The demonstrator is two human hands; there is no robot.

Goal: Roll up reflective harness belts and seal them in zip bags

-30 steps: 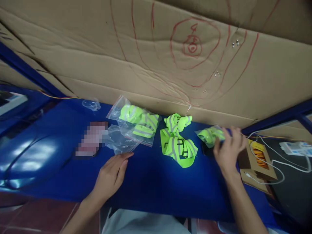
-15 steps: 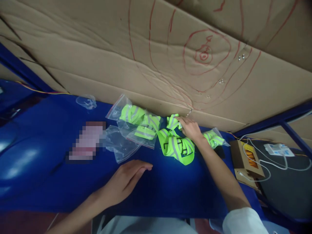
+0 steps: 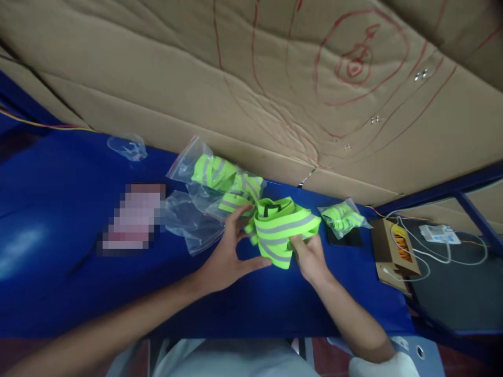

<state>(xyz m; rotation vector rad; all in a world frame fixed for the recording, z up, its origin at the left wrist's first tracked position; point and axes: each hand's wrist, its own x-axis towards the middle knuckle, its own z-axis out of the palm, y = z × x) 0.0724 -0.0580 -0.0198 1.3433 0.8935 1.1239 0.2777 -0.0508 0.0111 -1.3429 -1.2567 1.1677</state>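
A fluorescent yellow-green reflective strap (image 3: 281, 230) with grey stripes and a dark buckle-like piece is bunched up over the blue table. My right hand (image 3: 312, 255) grips its lower right side, thumb on top. At its left side my left hand (image 3: 231, 256) is open, thumb and fingers spread around the edge; the thumb tip reaches the strap's lower edge. Just behind my left fingers lie more reflective straps (image 3: 214, 172) in clear zip bags. An opened clear plastic bag (image 3: 190, 222) lies left of my left hand. Another bagged strap (image 3: 342, 215) rests beyond my right hand.
A cardboard panel (image 3: 165, 89) with red drawn lines rises behind the blue table (image 3: 63, 293). Left are a pixelated flat item (image 3: 133, 217) and a crumpled clear plastic piece (image 3: 129, 147). Right are a dark flat object (image 3: 346, 237), a cardboard box (image 3: 393, 251) and white cables (image 3: 428, 259).
My right hand has drawn the loose strap together and nearer, away from the panel. My left hand has moved up and right to the strap, its fingers spreading. The view has shifted slightly.
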